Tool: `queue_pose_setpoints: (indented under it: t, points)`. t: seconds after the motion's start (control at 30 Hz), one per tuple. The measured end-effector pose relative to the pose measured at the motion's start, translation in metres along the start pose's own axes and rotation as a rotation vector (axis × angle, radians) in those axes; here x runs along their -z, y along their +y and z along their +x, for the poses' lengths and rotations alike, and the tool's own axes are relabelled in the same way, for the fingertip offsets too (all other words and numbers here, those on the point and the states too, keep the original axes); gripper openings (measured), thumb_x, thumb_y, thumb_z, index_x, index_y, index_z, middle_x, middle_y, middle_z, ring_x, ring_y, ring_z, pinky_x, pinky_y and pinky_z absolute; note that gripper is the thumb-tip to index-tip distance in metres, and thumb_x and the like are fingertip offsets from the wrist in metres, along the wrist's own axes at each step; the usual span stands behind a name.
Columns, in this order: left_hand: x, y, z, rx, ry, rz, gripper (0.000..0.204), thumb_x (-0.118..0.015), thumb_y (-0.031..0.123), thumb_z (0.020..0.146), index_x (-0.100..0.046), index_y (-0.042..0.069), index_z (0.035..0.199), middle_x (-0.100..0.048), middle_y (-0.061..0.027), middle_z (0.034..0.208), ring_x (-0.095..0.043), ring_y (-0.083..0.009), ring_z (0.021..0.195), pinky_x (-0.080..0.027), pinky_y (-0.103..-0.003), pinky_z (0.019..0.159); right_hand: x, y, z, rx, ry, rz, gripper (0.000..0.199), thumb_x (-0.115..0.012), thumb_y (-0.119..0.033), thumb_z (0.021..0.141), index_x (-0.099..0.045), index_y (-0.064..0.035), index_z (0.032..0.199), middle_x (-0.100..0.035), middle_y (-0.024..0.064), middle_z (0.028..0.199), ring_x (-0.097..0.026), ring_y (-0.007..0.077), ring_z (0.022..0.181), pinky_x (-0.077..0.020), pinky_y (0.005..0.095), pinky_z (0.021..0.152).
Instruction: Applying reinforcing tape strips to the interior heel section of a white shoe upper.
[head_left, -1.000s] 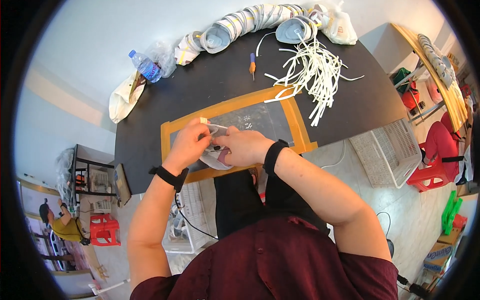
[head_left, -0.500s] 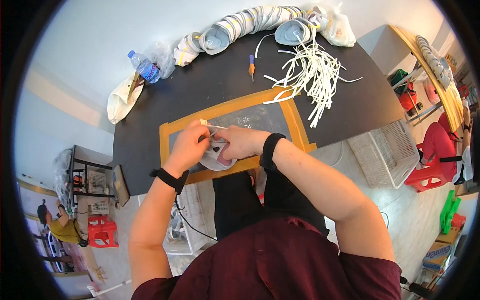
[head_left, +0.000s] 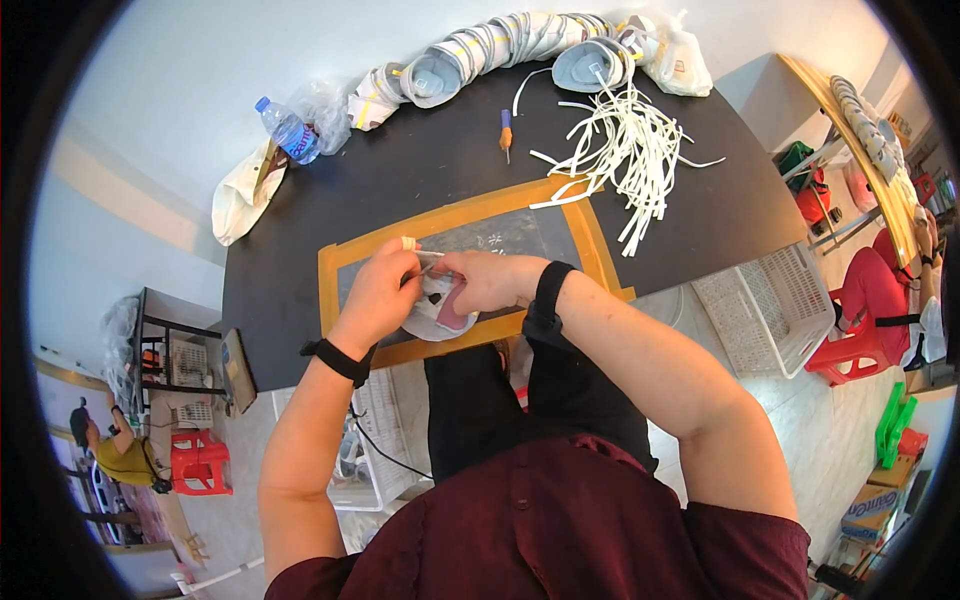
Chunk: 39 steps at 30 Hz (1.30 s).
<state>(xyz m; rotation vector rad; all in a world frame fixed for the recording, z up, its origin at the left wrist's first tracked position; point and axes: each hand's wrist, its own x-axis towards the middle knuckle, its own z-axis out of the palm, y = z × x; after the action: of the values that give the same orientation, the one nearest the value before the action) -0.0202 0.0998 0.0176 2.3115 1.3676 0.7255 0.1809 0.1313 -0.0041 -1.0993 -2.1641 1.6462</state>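
My left hand (head_left: pixel 380 292) and my right hand (head_left: pixel 488 281) meet over the near edge of a black table (head_left: pixel 400 180), inside a rectangle of orange tape (head_left: pixel 470 215). Between them they hold a white cup-shaped face mask (head_left: pixel 437 312) with a reddish inside. My left fingers pinch a thin white strip (head_left: pixel 422 254) at the mask's top edge; a finger wears a pale tape wrap. My right hand grips the mask's right side. Both wrists carry black bands.
A pile of white strips (head_left: pixel 625 150) lies at the far right of the table. A row of stacked masks (head_left: pixel 480 50) curves along the back edge. An orange-handled screwdriver (head_left: pixel 507 130), a water bottle (head_left: pixel 285 128) and plastic bags (head_left: pixel 240 195) lie there too. A white basket (head_left: pixel 765 310) stands right.
Both hands have stayed together over the taped rectangle, shifting slightly as they turn the mask; the strip remains pinched in the left fingers.
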Motion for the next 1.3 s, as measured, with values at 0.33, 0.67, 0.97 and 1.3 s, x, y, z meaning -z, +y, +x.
queue_pose_setpoints:
  t: [0.33, 0.67, 0.97, 1.3]
  points:
    - [0.0, -0.001, -0.001, 0.085, -0.058, 0.03, 0.006, -0.062, 0.002, 0.078, -0.057, -0.001, 0.078, -0.059, -0.0167, 0.102, -0.058, -0.0375, 0.09, -0.047, -0.041, 0.075, 0.003, 0.012, 0.012, -0.034, -0.128, 0.03, 0.071, -0.077, -0.02, 0.069, -0.055, -0.0109, 0.136, -0.066, 0.0107, 0.11, -0.065, 0.0229, 0.092, -0.0524, 0.0308, 0.079]
    - [0.0, -0.006, -0.007, 0.062, -0.017, 0.029, 0.008, -0.063, 0.0, 0.079, -0.056, 0.001, 0.08, -0.061, -0.0153, 0.109, -0.061, -0.0322, 0.093, -0.048, -0.036, 0.076, -0.012, -0.017, -0.016, -0.018, 0.019, -0.432, 0.061, -0.063, -0.03, 0.081, -0.051, -0.025, 0.141, -0.052, 0.0185, 0.126, -0.061, 0.0353, 0.11, -0.0495, 0.0409, 0.092]
    - [0.003, -0.005, -0.017, 0.029, 0.044, -0.009, 0.004, -0.063, 0.001, 0.081, -0.059, 0.0, 0.081, -0.061, -0.0166, 0.12, -0.061, -0.031, 0.102, -0.047, -0.035, 0.082, -0.017, -0.022, -0.024, 0.03, 0.027, -0.569, 0.049, -0.056, -0.036, 0.09, -0.054, -0.0262, 0.138, -0.051, 0.0202, 0.125, -0.064, 0.0356, 0.106, -0.0503, 0.0436, 0.091]
    - [0.005, -0.001, -0.019, 0.084, 0.024, -0.045, 0.003, -0.063, 0.001, 0.082, -0.06, 0.001, 0.081, -0.06, -0.017, 0.124, -0.061, -0.0299, 0.103, -0.047, -0.034, 0.083, -0.017, -0.026, -0.025, 0.061, 0.008, -0.65, 0.05, -0.049, -0.032, 0.093, -0.047, -0.0229, 0.142, -0.051, 0.0208, 0.121, -0.066, 0.0367, 0.098, -0.0517, 0.0436, 0.087]
